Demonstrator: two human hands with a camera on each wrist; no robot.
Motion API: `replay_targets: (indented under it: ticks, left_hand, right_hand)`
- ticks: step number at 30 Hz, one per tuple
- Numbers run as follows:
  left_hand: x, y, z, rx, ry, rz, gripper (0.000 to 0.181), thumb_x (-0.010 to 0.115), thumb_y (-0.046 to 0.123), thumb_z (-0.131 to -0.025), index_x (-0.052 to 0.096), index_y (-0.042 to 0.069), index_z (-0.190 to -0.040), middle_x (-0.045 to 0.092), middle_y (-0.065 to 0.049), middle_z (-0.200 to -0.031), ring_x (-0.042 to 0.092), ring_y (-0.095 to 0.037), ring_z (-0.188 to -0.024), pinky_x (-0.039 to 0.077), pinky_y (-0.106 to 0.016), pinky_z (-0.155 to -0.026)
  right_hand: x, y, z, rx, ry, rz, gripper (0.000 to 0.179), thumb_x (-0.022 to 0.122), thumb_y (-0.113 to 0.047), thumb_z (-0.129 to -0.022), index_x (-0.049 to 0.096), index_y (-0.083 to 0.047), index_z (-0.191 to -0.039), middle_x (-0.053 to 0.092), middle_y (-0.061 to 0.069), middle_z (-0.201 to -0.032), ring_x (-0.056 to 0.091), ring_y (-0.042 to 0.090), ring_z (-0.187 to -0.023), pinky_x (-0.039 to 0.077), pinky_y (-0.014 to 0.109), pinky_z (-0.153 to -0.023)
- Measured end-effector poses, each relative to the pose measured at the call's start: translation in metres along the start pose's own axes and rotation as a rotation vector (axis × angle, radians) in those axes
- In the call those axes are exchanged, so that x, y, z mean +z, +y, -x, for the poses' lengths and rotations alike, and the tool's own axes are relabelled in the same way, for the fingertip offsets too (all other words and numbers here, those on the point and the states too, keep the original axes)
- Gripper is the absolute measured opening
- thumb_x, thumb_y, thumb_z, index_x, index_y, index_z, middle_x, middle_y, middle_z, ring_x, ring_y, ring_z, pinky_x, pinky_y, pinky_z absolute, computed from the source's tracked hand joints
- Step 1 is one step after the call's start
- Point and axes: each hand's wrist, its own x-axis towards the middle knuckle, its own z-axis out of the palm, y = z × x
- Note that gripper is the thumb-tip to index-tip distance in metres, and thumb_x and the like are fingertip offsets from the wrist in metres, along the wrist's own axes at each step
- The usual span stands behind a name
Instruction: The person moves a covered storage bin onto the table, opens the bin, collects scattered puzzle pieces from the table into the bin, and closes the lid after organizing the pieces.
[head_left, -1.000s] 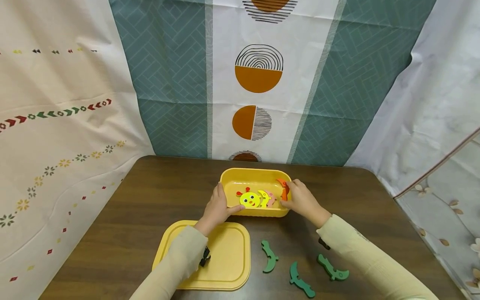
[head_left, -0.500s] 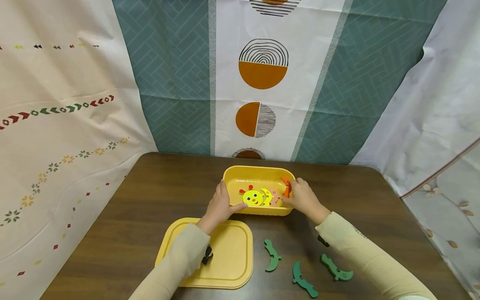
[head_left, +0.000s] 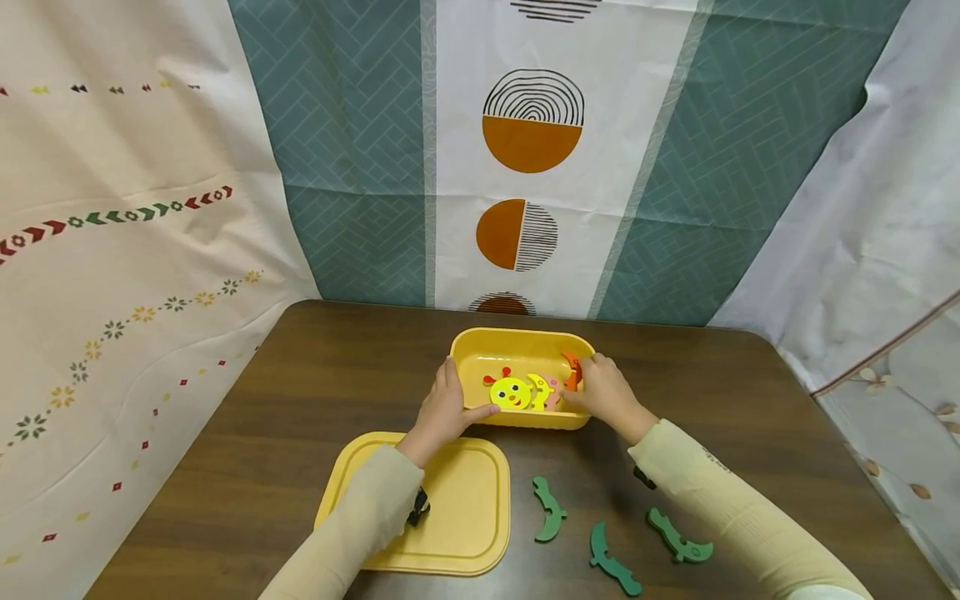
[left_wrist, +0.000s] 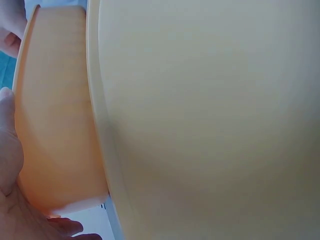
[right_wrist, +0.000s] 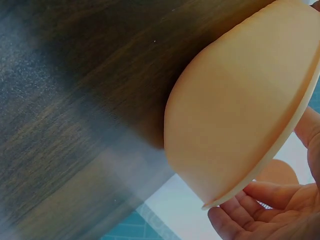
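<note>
A yellow plastic box (head_left: 525, 421) stands on the table. My left hand (head_left: 442, 410) grips its left front corner, fingers along the outside and thumb over the front rim. At the right end, my right hand (head_left: 609, 396) holds the rim; its thumb reaches inside and overlaps an orange crescent piece (head_left: 572, 363). In the right wrist view the fingertips (right_wrist: 227, 220) lie right at the rim. On the box floor are a yellow caterpillar head (head_left: 510, 394) with red antennae, a yellow crescent piece (head_left: 538, 390) and a pink piece (head_left: 553, 392), partly overlapping.
A pale yellow lid (head_left: 465, 517) lies under my left forearm and fills most of the left wrist view. Three green curved pieces lie in front: one (head_left: 551, 510) beside the lid, one (head_left: 613, 562) nearer, one (head_left: 678, 537) by my right sleeve. Curtains stand behind the table (head_left: 255, 433).
The whole head view has shifted slightly to the right and up. Both hands keep their places on the box, and the pieces lie as before.
</note>
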Motion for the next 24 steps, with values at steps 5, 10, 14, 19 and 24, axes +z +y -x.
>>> replay_targets:
  ticks: [5,10,14,19,24]
  left_hand:
    - [-0.0011,0.0013,-0.0009,-0.001,0.001,-0.007,0.115,0.072,0.053,-0.078,0.006,-0.008,-0.149,0.018,-0.028,-0.152,0.032,-0.04,-0.136,0.035,-0.052,-0.107]
    - [0.0,0.0008,-0.0014,-0.007,-0.001,-0.001,0.114,0.073,0.051,-0.078,0.006,-0.008,-0.149,0.018,-0.028,-0.152,0.032,-0.041,-0.136,0.034,-0.053,-0.107]
    - [0.0009,0.0004,-0.0014,-0.008,-0.001,-0.003,0.114,0.073,0.051,-0.077,0.007,-0.008,-0.149,0.019,-0.028,-0.152,0.032,-0.041,-0.136,0.035,-0.053,-0.107]
    - [0.0013,-0.0001,-0.0013,-0.003,-0.001,0.0,0.115,0.073,0.052,-0.077,0.006,-0.008,-0.149,0.019,-0.028,-0.152,0.032,-0.041,-0.135,0.035,-0.053,-0.107]
    - [0.0019,-0.0005,-0.0008,0.003,0.005,-0.01,0.114,0.072,0.052,-0.077,0.007,-0.008,-0.149,0.019,-0.029,-0.151,0.033,-0.041,-0.135,0.035,-0.052,-0.106]
  right_hand:
    - [0.0004,0.0004,-0.0022,0.006,0.006,-0.016,0.063,0.074,-0.032,-0.079,0.055,0.013,-0.119,0.056,0.024,-0.106,0.05,0.032,-0.091,0.051,0.046,-0.084]
    - [0.0005,0.0001,-0.0028,0.007,0.011,-0.008,0.064,0.074,-0.034,-0.078,0.056,0.012,-0.118,0.056,0.024,-0.106,0.05,0.032,-0.09,0.051,0.047,-0.084]
    - [0.001,0.0001,-0.003,-0.007,0.025,0.018,0.062,0.073,-0.035,-0.078,0.057,0.012,-0.116,0.057,0.023,-0.103,0.051,0.032,-0.089,0.051,0.047,-0.082]
    - [0.0016,0.0004,-0.0035,-0.02,0.041,0.032,0.061,0.073,-0.035,-0.078,0.058,0.011,-0.114,0.059,0.023,-0.105,0.052,0.033,-0.09,0.05,0.047,-0.082]
    - [0.0023,0.0004,-0.0037,-0.022,0.045,0.027,0.062,0.074,-0.035,-0.078,0.058,0.011,-0.116,0.059,0.025,-0.111,0.052,0.035,-0.094,0.05,0.049,-0.086]
